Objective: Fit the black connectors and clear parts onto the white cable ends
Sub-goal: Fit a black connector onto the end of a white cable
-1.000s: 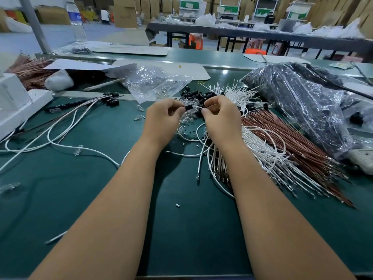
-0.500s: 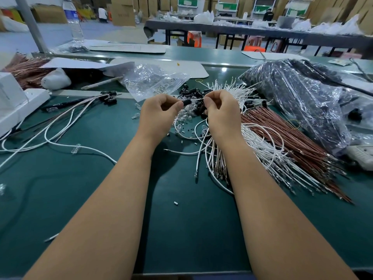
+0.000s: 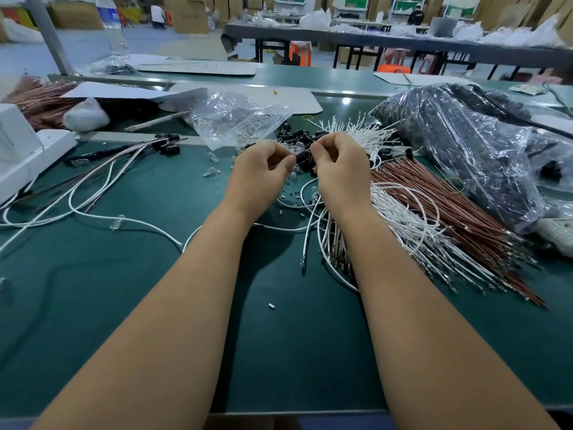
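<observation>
Bridging both pinches, black connector [image 3: 302,156], long axis running left-right, is gripped by left hand [image 3: 259,172] and right hand [image 3: 339,167] at equal reach.

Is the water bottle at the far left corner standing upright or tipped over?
Upright. The water bottle stands vertically on the far bench edge beside the grey post, label band level; its top is cut off by the frame.
</observation>
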The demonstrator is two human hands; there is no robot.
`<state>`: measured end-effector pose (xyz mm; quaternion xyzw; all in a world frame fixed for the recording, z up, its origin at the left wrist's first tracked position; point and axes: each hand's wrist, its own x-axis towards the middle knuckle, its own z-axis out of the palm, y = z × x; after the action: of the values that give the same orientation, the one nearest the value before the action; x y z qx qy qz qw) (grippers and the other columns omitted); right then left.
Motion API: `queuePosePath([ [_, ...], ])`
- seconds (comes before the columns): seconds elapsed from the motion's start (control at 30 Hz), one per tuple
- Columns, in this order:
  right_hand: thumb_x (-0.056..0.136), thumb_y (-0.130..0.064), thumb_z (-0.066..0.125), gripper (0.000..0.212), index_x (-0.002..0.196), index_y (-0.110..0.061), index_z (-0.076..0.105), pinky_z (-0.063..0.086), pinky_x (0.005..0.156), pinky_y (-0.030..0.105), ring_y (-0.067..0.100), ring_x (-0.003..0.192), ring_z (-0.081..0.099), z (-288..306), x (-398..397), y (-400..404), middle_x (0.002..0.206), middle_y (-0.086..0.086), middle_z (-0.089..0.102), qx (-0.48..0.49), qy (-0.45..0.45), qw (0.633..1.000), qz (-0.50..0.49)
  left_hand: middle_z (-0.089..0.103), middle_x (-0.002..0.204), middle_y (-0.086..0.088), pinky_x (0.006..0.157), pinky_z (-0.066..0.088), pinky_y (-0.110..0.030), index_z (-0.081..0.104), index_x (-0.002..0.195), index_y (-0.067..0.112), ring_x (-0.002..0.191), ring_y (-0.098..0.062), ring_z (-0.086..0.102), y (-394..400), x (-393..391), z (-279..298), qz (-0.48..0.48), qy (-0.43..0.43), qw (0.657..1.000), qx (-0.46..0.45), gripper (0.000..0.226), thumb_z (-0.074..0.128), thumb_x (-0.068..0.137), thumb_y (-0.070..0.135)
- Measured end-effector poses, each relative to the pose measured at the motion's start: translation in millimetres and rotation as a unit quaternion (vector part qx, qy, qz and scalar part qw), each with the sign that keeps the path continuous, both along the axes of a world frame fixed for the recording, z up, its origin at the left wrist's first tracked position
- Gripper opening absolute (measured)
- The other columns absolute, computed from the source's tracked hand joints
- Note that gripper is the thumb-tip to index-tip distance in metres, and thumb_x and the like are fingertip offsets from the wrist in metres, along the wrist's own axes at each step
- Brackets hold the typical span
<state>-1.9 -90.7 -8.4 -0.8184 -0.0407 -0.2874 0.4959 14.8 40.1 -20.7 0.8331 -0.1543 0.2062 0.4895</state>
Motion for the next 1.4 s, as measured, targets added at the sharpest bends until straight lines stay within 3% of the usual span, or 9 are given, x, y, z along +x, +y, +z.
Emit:
queuePosePath([
  [0.2,0.095,-0.016,0.059,0.011,0.084,-0.019,0.058,0.042,0.059,0.011,0.003,0.066,0.055,0.1,0.2,0.4,0.073,-0.011,0.058,-0.003,-0.003,1.0,-0.003,0.067,0.074,-0.001,0.065,0.049,-0.018,0.068,0.094,0.008,0.065,-0.006,0.059,-1.8,-4.6,4.6,-0.04,0.053,0.994,-0.085,0.006,0.062,0.091,0.007],
  [0.4,0.096,-0.014,0.056,0.012,0.085,-0.018,0.057,0.053,0.075,0.043,0.025,0.077,0.064,2.0,0.1,1.4,0.08,0.0,0.063,0.009,-0.01,1.0,0.012,0.066,0.075,-0.011,0.07,0.05,-0.026,0.068,0.091,0.002,0.071,-0.015,0.059,-0.1,-6.5,7.4,-0.051,0.087,0.982,-0.159,0.007,0.069,0.086,0.006],
  [0.57,0.094,-0.011,0.058,0.01,0.085,-0.016,0.059,0.049,0.068,0.032,0.019,0.074,0.06,0.1,-1.3,3.9,0.076,-0.004,0.06,-0.025,-0.043,0.999,0.001,0.064,0.074,-0.016,0.065,0.046,-0.028,0.068,0.088,-0.002,0.067,-0.02,0.054,-0.6,-7.5,7.8,-0.048,0.073,0.981,-0.172,0.008,0.071,0.083,0.003],
  [0.73,0.096,-0.011,0.056,0.009,0.09,-0.011,0.063,0.053,0.074,0.045,0.027,0.076,0.064,2.5,-3.7,5.0,0.08,0.004,0.064,0.01,-0.032,0.999,0.025,0.05,0.051,0.002,0.049,0.033,-0.016,0.069,0.079,0.005,0.045,-0.003,0.039,-1.0,-7.3,7.7,-0.024,0.043,0.985,-0.164,0.005,0.072,0.083,0.005],
  [0.83,0.099,-0.013,0.051,0.017,0.093,-0.009,0.066,0.053,0.072,0.05,0.032,0.075,0.064,4.3,-6.4,6.1,0.08,0.013,0.066,0.038,-0.03,0.998,0.044,0.046,0.052,-0.002,0.047,0.028,-0.02,0.069,0.081,0.003,0.047,-0.008,0.034,-1.9,-7.1,8.7,-0.009,0.034,0.985,-0.166,0.004,0.071,0.083,0.006],
  [0.97,0.098,-0.02,0.055,0.023,0.095,-0.004,0.071,0.053,0.07,0.041,0.028,0.074,0.063,4.1,-6.6,7.4,0.079,0.011,0.067,0.059,-0.023,0.996,0.059,0.047,0.051,0.001,0.046,0.029,-0.017,0.07,0.083,0.002,0.044,-0.003,0.034,-1.0,-7.9,8.8,0.003,0.028,0.985,-0.168,0.006,0.071,0.084,0.008],
  [1.1,0.09,-0.015,0.066,0.021,0.109,-0.008,0.072,0.053,0.077,0.022,0.009,0.08,0.065,2.4,-6.7,10.1,0.09,-0.001,0.07,0.044,-0.02,0.997,0.057,0.064,0.062,-0.009,0.056,0.048,-0.029,0.071,0.083,0.001,0.055,-0.009,0.052,-3.5,-7.7,9.6,0.023,0.027,0.984,-0.177,0.009,0.073,0.082,0.01],
  [1.2,0.088,-0.013,0.068,0.017,0.105,-0.009,0.07,0.056,0.077,0.032,0.014,0.078,0.067,1.8,-5.5,10.2,0.085,0.001,0.07,0.041,-0.018,0.998,0.05,0.068,0.075,-0.023,0.071,0.055,-0.045,0.07,0.079,0.003,0.066,-0.021,0.057,-7.5,-8.5,11.2,0.007,0.035,0.981,-0.192,0.006,0.074,0.081,0.008],
  [1.4,0.091,-0.008,0.062,0.01,0.1,-0.01,0.066,0.057,0.079,0.043,0.026,0.082,0.067,3.0,-2.2,5.5,0.087,0.008,0.069,0.096,0.007,0.993,0.063,0.07,0.078,-0.019,0.079,0.055,-0.041,0.071,0.082,0.006,0.072,-0.02,0.062,-8.4,-10.2,11.6,-0.049,0.058,0.977,-0.198,0.003,0.072,0.083,0.003],
])
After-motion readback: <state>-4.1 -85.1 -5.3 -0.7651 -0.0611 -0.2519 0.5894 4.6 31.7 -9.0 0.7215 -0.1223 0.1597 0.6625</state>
